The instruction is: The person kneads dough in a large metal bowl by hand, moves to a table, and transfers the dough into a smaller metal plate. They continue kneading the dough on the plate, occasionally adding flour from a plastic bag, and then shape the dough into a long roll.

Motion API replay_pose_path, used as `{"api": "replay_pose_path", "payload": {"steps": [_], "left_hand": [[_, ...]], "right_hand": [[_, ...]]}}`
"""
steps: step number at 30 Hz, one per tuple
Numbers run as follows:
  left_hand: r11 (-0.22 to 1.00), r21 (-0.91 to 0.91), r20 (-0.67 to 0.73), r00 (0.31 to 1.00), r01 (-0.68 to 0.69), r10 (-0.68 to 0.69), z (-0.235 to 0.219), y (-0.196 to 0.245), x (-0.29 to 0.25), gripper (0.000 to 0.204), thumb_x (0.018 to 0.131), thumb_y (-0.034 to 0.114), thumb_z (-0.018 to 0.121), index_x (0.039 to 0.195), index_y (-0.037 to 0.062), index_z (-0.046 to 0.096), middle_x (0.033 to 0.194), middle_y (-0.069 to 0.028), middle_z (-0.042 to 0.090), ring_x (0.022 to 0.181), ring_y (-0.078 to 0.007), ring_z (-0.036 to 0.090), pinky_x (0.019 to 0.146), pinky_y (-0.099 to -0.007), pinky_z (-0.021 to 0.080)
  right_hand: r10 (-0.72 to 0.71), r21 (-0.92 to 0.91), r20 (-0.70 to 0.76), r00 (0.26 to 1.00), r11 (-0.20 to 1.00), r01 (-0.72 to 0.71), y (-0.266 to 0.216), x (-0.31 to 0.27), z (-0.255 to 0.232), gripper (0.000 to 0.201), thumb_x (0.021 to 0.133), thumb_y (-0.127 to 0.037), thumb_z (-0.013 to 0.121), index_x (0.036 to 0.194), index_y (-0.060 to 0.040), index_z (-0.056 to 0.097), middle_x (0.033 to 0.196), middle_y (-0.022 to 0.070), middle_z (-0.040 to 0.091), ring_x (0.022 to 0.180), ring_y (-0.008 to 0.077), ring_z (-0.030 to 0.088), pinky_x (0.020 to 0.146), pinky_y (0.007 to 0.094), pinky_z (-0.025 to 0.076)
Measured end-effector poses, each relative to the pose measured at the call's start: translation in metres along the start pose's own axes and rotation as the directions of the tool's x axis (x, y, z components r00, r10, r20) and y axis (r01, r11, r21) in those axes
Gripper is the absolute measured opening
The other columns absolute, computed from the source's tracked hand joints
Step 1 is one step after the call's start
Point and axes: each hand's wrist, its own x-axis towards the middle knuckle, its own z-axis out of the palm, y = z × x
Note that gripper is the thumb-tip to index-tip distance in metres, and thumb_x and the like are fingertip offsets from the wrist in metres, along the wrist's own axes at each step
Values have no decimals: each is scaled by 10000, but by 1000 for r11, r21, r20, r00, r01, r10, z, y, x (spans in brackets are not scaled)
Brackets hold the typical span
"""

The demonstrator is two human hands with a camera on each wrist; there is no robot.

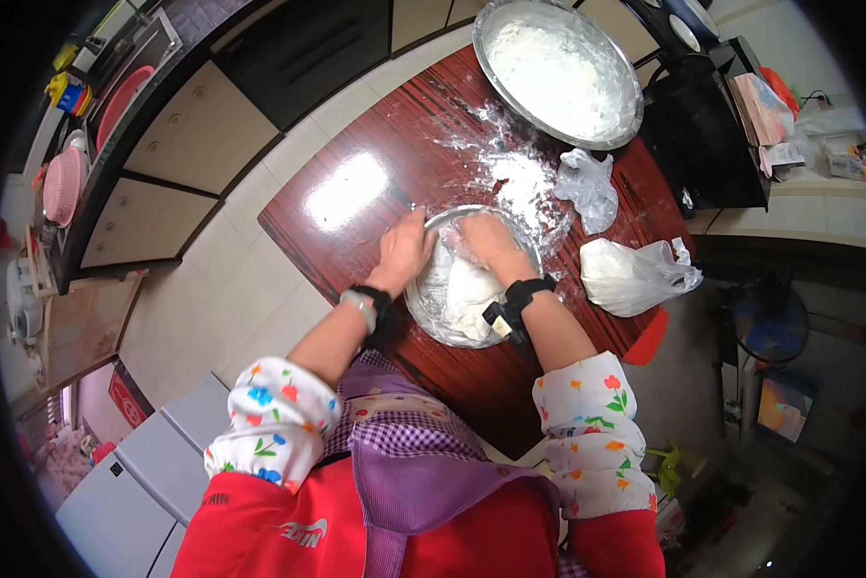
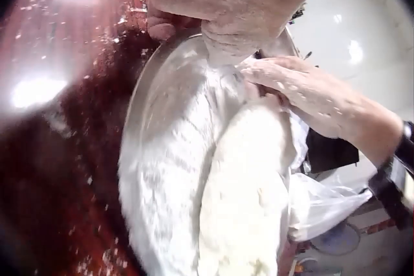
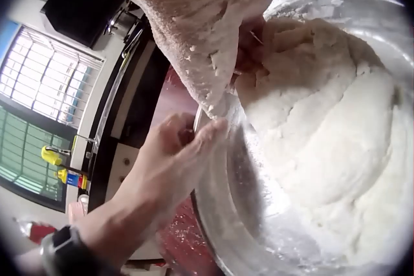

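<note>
A round metal basin (image 1: 415, 310) on the table holds a pale lump of dough (image 1: 471, 292), with flour smeared over the basin's inside. My left hand (image 1: 403, 252) grips the basin's rim at its left side; in the right wrist view this hand (image 3: 162, 166) has its fingers curled at the edge, thumb over the rim. My right hand (image 1: 492, 245) is inside the basin at the dough's far end. Seen from the right wrist, its fingers curl against the dough (image 3: 323, 121), partly hidden behind the floury back of the hand (image 3: 207, 23).
A large basin of flour (image 1: 558, 82) stands at the table's far right corner. Loose flour (image 1: 524, 183) is scattered between the basins. A crumpled plastic bag (image 1: 589, 191) and a filled white bag (image 1: 630, 277) lie on the right. Cabinets (image 1: 201, 120) line the left side.
</note>
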Motion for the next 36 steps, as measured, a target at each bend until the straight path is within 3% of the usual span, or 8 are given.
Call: {"api": "replay_pose_path", "payload": {"steps": [7, 9, 12, 16, 26, 30, 31, 36], "left_hand": [[999, 10, 2, 999, -44, 44, 19, -3, 11, 201, 914, 237, 515, 941, 39, 493, 859, -205, 621, 725, -422, 602, 631, -501, 482], [1000, -1, 34, 999, -8, 8, 17, -3, 12, 192, 902, 229, 519, 930, 40, 499, 886, -205, 617, 727, -397, 618, 620, -479, 497], [1000, 11, -1, 1000, -24, 24, 18, -3, 12, 192, 900, 231, 524, 901, 40, 504, 886, -192, 613, 717, -395, 615, 604, -478, 498], [1000, 8, 18, 1000, -3, 3, 16, -1, 14, 170, 889, 205, 536, 866, 39, 511, 878, -186, 600, 713, -398, 605, 602, -477, 488], [1000, -7, -47, 999, -7, 6, 21, -8, 12, 158, 886, 190, 533, 862, 36, 510, 841, -199, 596, 719, -419, 587, 607, -492, 469], [1000, -22, -51, 999, -2, 1, 21, -4, 10, 228, 908, 250, 524, 858, 28, 508, 835, -204, 603, 728, -425, 585, 614, -499, 467], [1000, -20, -46, 999, 4, -5, 22, -4, 11, 231, 909, 254, 522, 862, 28, 511, 835, -204, 605, 729, -424, 586, 617, -498, 469], [1000, 4, -67, 998, -12, 12, 24, -8, 11, 234, 908, 266, 526, 874, 35, 521, 821, -201, 609, 708, -409, 594, 609, -481, 476]], "right_hand": [[-76, -76, 22, 997, 994, 78, -39, -103, -10, 284, 829, -307, 561, 677, -78, 631, 691, 120, 626, 689, 275, 625, 625, 394, 462], [-120, 97, -405, 906, 980, 173, -29, -119, 15, 183, 801, -256, 605, 682, -120, 578, 690, 67, 583, 629, 239, 587, 593, 375, 424], [2, 24, -501, 865, 1000, 11, -19, -104, 38, 129, 774, -218, 628, 717, -132, 550, 729, 37, 551, 632, 226, 563, 611, 375, 408], [-57, -1, -591, 805, 998, 70, -18, -25, 39, 111, 782, -216, 615, 756, -114, 579, 781, 59, 578, 806, 229, 558, 727, 390, 400], [-37, 100, -512, 858, 990, 103, -21, -7, 39, 187, 810, -243, 580, 872, -67, 597, 830, 118, 599, 925, 299, 549, 849, 464, 393], [-100, 129, -161, 982, 984, 121, -29, -62, 1, 203, 812, -237, 603, 858, -41, 621, 931, 144, 618, 991, 338, 535, 872, 433, 391], [-97, 146, -341, 935, 977, 154, -32, -76, -3, 180, 781, -232, 640, 783, -56, 607, 860, 125, 604, 905, 321, 546, 841, 433, 394], [-46, 101, -448, 893, 990, 102, -33, -134, 8, 187, 736, -256, 660, 722, -88, 580, 739, 72, 539, 783, 264, 526, 740, 421, 392]]}}
